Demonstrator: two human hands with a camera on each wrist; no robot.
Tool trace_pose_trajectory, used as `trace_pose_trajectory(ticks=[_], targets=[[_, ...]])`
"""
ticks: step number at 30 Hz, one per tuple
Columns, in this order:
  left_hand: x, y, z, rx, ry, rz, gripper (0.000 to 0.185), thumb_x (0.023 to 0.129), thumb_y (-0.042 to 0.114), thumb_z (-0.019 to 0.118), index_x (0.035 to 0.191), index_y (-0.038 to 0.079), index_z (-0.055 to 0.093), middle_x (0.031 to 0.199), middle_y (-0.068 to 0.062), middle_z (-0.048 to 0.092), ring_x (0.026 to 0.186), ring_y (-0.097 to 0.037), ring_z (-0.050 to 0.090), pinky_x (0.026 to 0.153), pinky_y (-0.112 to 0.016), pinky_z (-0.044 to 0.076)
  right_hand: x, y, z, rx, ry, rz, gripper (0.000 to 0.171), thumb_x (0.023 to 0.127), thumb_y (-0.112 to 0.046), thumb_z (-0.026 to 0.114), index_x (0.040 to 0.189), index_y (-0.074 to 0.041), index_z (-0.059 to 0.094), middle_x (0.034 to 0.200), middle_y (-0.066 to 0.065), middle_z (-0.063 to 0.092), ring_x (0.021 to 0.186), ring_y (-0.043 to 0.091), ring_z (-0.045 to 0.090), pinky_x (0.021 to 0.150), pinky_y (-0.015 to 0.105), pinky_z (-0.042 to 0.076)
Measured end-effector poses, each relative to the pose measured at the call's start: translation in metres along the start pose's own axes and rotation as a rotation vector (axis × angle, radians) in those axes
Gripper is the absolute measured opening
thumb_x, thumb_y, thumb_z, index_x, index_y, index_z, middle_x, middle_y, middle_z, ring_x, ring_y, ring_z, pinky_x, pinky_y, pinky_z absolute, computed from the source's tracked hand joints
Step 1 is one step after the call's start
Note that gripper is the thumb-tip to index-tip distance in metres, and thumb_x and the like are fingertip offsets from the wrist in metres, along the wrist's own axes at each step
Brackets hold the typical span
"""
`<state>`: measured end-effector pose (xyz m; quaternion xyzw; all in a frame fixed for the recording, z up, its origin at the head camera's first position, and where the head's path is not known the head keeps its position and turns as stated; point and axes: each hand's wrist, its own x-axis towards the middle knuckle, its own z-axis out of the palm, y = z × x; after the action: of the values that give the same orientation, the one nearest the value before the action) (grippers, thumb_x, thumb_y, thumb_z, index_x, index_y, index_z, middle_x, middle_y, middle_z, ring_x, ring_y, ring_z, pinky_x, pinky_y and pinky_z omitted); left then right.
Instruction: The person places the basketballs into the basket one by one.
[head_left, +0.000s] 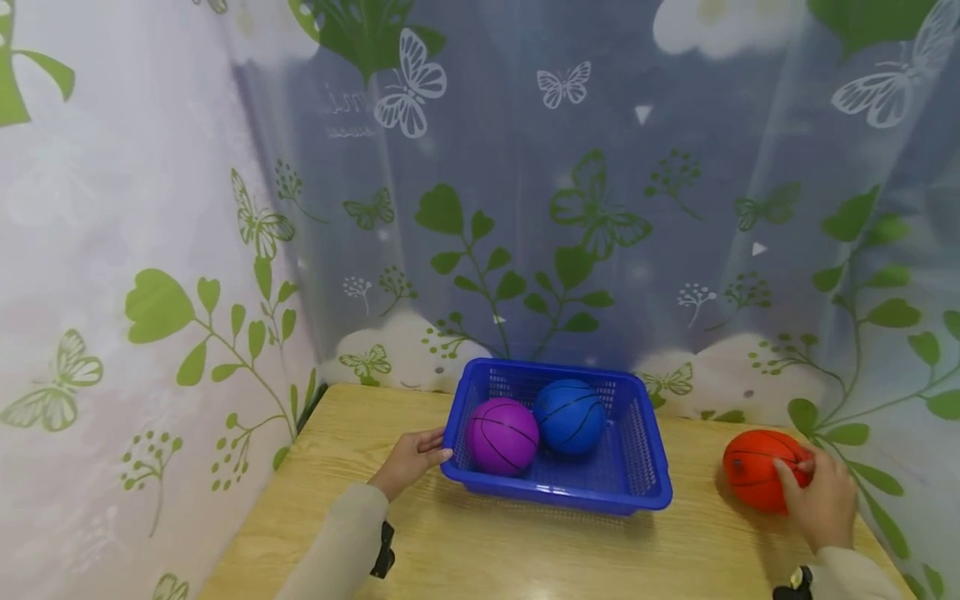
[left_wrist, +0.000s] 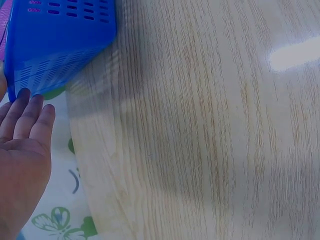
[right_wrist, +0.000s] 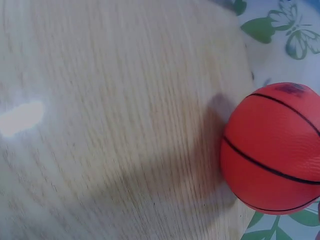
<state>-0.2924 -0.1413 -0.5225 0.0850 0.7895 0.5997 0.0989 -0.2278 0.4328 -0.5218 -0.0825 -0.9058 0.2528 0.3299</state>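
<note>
Curtain: a pale sheet (head_left: 150,208) printed with green leaves and butterflies, hung round the table on three sides.
Table: light wood (head_left: 480,550), glossy enough to throw a glare patch in both wrist views.
Basket: blue perforated plastic (head_left: 637,467), sitting near the back middle of the table; it holds a purple ball (head_left: 502,435) and a blue ball (head_left: 569,416) side by side, apparently touching.
Orange ball: a small basketball-patterned ball (head_left: 753,471) resting on the table at the right, well apart from the basket, close to the table's edge.
Handling: likely light and slightly squashy (foam or soft rubber, by its matte skin), round and prone to rolling; a grasp spanning its widest part from above or the side looks safest.
Right hand: the hand (head_left: 821,500) cups the orange ball's right side, fingers curled over its top.
Left hand: fingers of the hand (head_left: 411,460) straight and together, tips against the basket's left wall, gripping nothing.
</note>
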Motion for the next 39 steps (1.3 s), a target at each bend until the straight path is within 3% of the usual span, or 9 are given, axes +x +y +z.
trace_pose_trajectory(ticks=[4, 9, 14, 19, 24, 31, 36, 39], targets=[[0.0, 0.0, -0.001, 0.008, 0.002, 0.008, 0.051, 0.094, 0.014, 0.062, 0.14, -0.004, 0.045, 0.135, -0.024, 0.052, 0.127, -0.037, 0.049, 0.101, -0.041, 0.048, -0.001, -0.005, -0.002, 0.004, -0.07, 0.108, 0.058, 0.084, -0.012, 0.072, 0.127, 0.014, 0.045, 0.11, 0.037, 0.047, 0.106, 0.054, 0.037, 0.096, 0.064, 0.025], [0.0, 0.004, -0.001, -0.006, 0.016, 0.013, 0.05, 0.094, 0.012, 0.062, 0.139, -0.004, 0.047, 0.134, -0.025, 0.053, 0.126, -0.037, 0.05, 0.101, -0.042, 0.047, 0.0, -0.002, -0.001, 0.079, -0.242, 0.097, 0.097, 0.084, -0.025, 0.073, 0.148, 0.009, 0.01, 0.145, 0.041, 0.009, 0.132, 0.06, 0.006, 0.103, 0.076, 0.006], [0.0, 0.006, -0.001, -0.004, 0.02, 0.01, 0.049, 0.094, 0.01, 0.062, 0.138, -0.005, 0.047, 0.133, -0.026, 0.053, 0.125, -0.037, 0.05, 0.1, -0.041, 0.048, -0.006, 0.002, 0.006, 0.175, -0.437, 0.163, 0.118, 0.084, -0.035, 0.074, 0.149, -0.002, -0.02, 0.15, 0.036, -0.019, 0.132, 0.064, -0.006, 0.097, 0.082, 0.013], [-0.002, 0.003, -0.001, 0.005, 0.014, 0.003, 0.051, 0.094, 0.011, 0.062, 0.138, -0.007, 0.046, 0.133, -0.027, 0.052, 0.125, -0.038, 0.05, 0.099, -0.042, 0.048, -0.015, 0.002, 0.009, 0.258, -0.554, 0.251, 0.12, 0.084, -0.032, 0.073, 0.148, -0.006, -0.025, 0.148, 0.037, -0.023, 0.129, 0.067, 0.001, 0.096, 0.081, 0.02], [-0.005, 0.004, 0.0, 0.005, 0.011, 0.008, 0.051, 0.094, 0.012, 0.062, 0.138, -0.007, 0.045, 0.133, -0.028, 0.052, 0.125, -0.039, 0.05, 0.099, -0.043, 0.048, -0.019, 0.0, 0.01, 0.254, -0.5, 0.272, 0.116, 0.083, -0.03, 0.076, 0.151, -0.001, -0.014, 0.147, 0.042, -0.007, 0.127, 0.065, 0.014, 0.096, 0.078, 0.025], [-0.005, 0.002, -0.001, 0.009, -0.008, 0.083, 0.057, 0.092, 0.022, 0.066, 0.136, -0.01, 0.047, 0.13, -0.028, 0.054, 0.122, -0.037, 0.053, 0.097, -0.038, 0.05, -0.019, -0.01, 0.003, 0.257, -0.357, 0.444, 0.11, 0.083, -0.037, 0.075, 0.153, -0.001, -0.003, 0.151, 0.036, 0.004, 0.131, 0.056, 0.022, 0.1, 0.071, 0.033], [-0.003, 0.002, 0.0, 0.019, -0.002, 0.085, 0.055, 0.093, 0.019, 0.064, 0.137, -0.009, 0.046, 0.13, -0.028, 0.054, 0.122, -0.039, 0.052, 0.097, -0.039, 0.05, -0.011, -0.028, -0.008, 0.32, -0.28, 0.388, 0.107, 0.082, -0.034, 0.076, 0.154, -0.006, 0.002, 0.153, 0.031, 0.01, 0.129, 0.052, 0.027, 0.093, 0.068, 0.041], [-0.002, 0.0, 0.001, 0.005, 0.007, 0.052, 0.052, 0.094, 0.015, 0.063, 0.138, -0.007, 0.046, 0.131, -0.027, 0.054, 0.123, -0.039, 0.052, 0.098, -0.04, 0.05, -0.006, -0.045, -0.013, 0.348, -0.266, 0.345, 0.106, 0.082, -0.033, 0.077, 0.154, -0.009, 0.004, 0.152, 0.029, 0.012, 0.126, 0.051, 0.03, 0.089, 0.064, 0.046]])
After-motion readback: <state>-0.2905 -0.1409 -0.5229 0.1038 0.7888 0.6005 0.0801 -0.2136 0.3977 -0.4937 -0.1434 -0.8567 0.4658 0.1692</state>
